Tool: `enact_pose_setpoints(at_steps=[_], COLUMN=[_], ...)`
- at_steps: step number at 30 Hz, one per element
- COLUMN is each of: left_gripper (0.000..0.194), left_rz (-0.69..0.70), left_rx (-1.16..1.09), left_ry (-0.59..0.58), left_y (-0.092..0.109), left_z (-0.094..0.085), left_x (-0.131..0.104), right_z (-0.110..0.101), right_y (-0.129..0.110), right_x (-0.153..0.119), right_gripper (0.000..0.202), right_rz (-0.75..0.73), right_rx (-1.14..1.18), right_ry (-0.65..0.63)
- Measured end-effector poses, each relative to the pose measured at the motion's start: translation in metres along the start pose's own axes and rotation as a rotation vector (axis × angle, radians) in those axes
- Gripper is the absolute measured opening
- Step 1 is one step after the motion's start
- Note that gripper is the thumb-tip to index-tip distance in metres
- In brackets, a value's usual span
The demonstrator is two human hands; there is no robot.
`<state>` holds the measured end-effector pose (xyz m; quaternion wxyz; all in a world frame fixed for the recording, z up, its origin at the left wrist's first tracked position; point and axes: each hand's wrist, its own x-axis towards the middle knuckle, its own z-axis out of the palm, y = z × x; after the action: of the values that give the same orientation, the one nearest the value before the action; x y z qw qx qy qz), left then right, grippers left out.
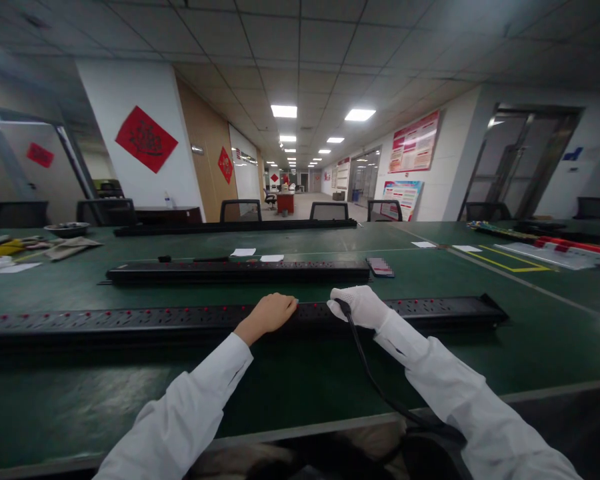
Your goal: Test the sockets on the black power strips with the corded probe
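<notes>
A long black power strip (180,323) with rows of sockets and small red dots lies across the green table in front of me. My left hand (273,312), bare, rests on the strip with its fingers curled over it. In a white glove, my right hand (360,307) is closed around the end of a black power cable (364,360), just over the strip. That cable runs down past the table's front edge toward my lap. The glove hides the cable's tip, so I cannot tell whether it sits in a socket.
Behind lie a second power strip (240,272) and more long black strips (235,228). A blurred card (380,267) and white paper slips (272,258) are near them. A bowl (67,229) stands far left; red parts (575,248) lie far right. Chairs (241,211) line the far side.
</notes>
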<state>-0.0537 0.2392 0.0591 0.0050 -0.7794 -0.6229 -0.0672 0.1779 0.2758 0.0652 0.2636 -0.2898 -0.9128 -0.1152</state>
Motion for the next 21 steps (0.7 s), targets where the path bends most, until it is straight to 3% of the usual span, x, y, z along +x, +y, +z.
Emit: enact_pose_setpoints(at_steps=[21], left_gripper=[0.044], left_rz=[-0.011], left_rx=[0.027], left_ry=[0.002], left_y=[-0.0020], left_z=[0.0038], left_x=[0.0008], right_z=[0.0039], right_y=[0.0010], right_x=[-0.0017], right_gripper=[0.026], right_rz=[0.032], right_rx=[-0.044], right_ry=[0.004])
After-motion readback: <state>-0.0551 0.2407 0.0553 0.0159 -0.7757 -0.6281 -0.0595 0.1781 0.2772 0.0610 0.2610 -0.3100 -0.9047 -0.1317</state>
